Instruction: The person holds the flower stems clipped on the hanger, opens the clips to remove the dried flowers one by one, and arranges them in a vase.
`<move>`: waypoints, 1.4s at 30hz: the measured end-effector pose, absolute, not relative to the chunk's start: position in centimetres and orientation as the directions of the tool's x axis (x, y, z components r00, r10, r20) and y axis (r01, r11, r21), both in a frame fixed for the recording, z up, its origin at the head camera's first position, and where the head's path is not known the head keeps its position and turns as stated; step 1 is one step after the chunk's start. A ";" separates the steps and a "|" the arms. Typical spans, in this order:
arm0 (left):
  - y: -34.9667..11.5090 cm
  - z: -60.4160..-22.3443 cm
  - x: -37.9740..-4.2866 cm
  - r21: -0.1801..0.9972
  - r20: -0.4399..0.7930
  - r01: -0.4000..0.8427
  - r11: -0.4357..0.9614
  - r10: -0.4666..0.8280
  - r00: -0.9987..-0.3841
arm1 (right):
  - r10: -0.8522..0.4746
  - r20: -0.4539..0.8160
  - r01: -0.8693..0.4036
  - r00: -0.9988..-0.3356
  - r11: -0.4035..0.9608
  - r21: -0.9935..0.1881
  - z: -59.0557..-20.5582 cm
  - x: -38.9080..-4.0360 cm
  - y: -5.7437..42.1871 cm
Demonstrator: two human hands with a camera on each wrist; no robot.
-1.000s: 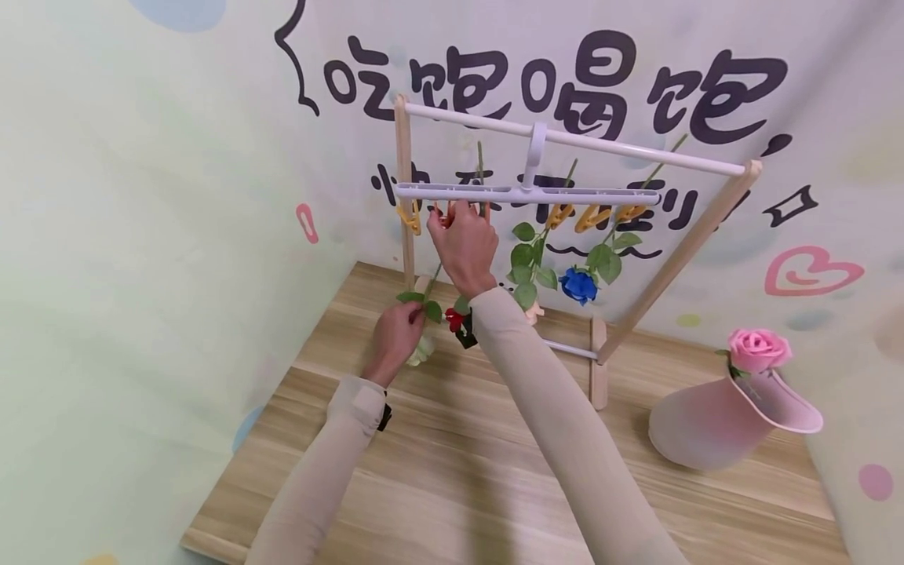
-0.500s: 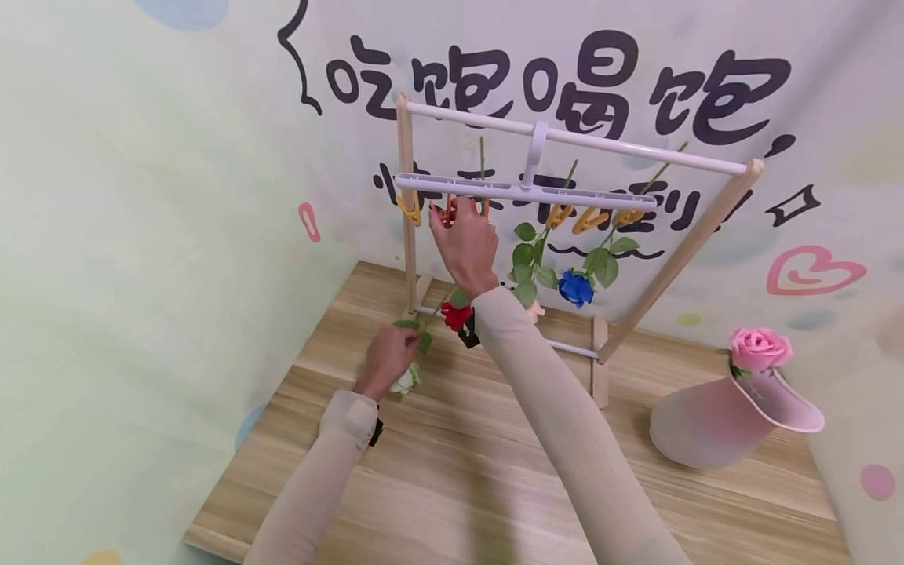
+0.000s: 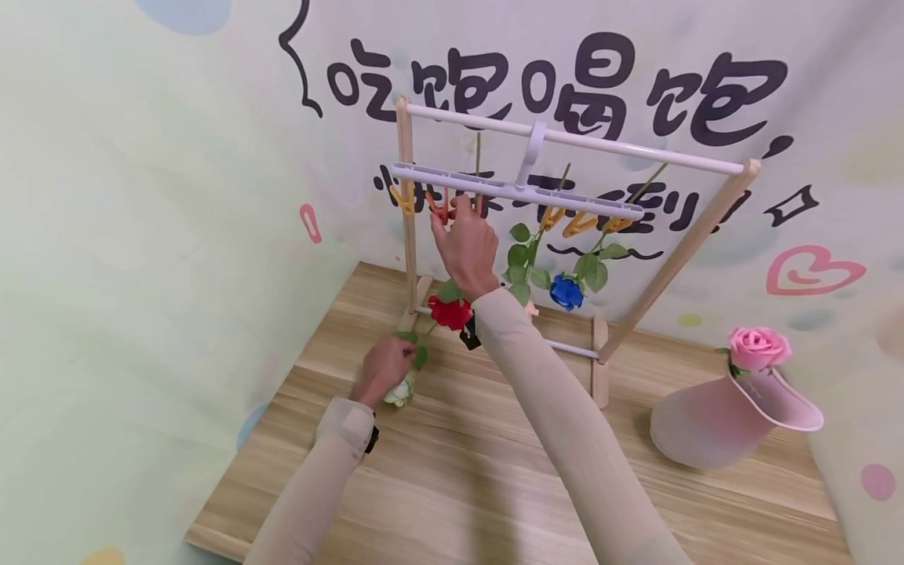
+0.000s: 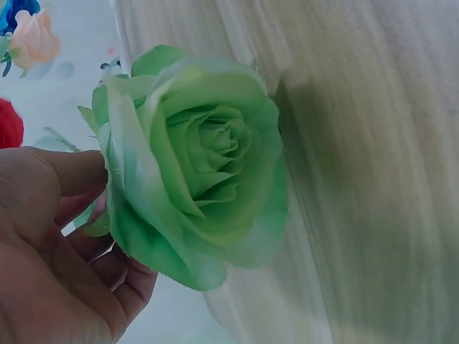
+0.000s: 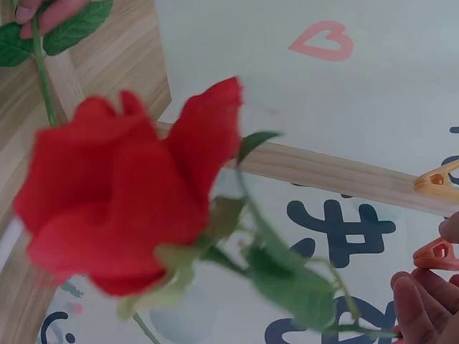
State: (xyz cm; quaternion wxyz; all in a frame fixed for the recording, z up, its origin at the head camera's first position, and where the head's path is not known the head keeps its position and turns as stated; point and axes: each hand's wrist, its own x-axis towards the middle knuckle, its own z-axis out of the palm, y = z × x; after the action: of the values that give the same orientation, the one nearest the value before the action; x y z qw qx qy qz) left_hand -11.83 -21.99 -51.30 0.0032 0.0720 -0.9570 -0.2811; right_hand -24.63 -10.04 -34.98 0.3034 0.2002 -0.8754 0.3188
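My left hand (image 3: 387, 362) pinches the stem of a pale green rose (image 4: 193, 165) just behind its bloom, over the table; the bloom faces down in the head view. My right hand (image 3: 469, 247) is up at the hanger (image 3: 494, 188), fingers loosely curled beside an orange clip (image 5: 436, 256). That clip lies between thumb and fingertips in the right wrist view, with a gap towards the thumb. A red rose (image 5: 122, 201) hangs bloom down below the right hand; the clip above it is partly hidden by that hand.
The hanger hooks over the white bar of a wooden stand (image 3: 678, 259). Yellow clips (image 3: 581, 225) hold a blue rose (image 3: 566, 293) and a pale pink rose (image 4: 34, 39) further right. A vase (image 3: 706, 424) with a pink rose (image 3: 759, 348) stands at the right.
My left hand has drawn the green rose down and left, away from the hanger. The hanger's left end has risen and its right end dropped. The right hand has barely moved.
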 end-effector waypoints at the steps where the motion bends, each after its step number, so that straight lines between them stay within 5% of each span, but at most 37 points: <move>1: -22.0 -51.3 -11.7 0.533 -0.041 -0.140 0.835 -0.139 -0.989 | -0.161 0.656 -0.545 -0.737 0.715 -0.437 -35.0 -24.6 -10.0; 12: -21.7 -50.9 -10.7 0.466 -0.106 -0.135 0.874 -0.096 -0.990 | -0.229 0.717 -0.650 -0.659 0.653 -0.389 -36.4 -22.5 -6.9; 18: -20.9 -51.1 -9.7 0.454 -0.078 -0.053 0.889 -0.020 -0.997 | -0.323 0.804 -0.795 -0.500 0.539 -0.278 -40.7 -19.0 -2.2; 23: -20.8 -50.8 -9.1 0.433 -0.097 -0.039 0.901 0.004 -0.995 | -0.580 0.723 -0.883 -0.376 0.461 -0.090 -46.1 -16.1 0.4; 32: -20.2 -50.2 -8.4 0.355 -0.133 0.016 0.935 0.067 -0.989 | -0.782 0.385 -0.854 -0.490 0.519 -0.034 -52.2 -15.7 2.5; 42: -18.8 -49.6 -8.2 0.252 -0.056 0.139 0.958 0.158 -0.986 | -0.843 0.263 -0.881 -0.470 0.466 -0.081 -53.2 -15.4 3.0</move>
State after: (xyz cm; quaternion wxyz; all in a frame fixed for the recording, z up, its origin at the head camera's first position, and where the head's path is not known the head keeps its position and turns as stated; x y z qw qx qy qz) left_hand -8.23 -18.79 -49.61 -0.0376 -0.0752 -0.9886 -0.1248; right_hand -15.43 2.98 -53.15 0.0935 0.5064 -0.8510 0.1030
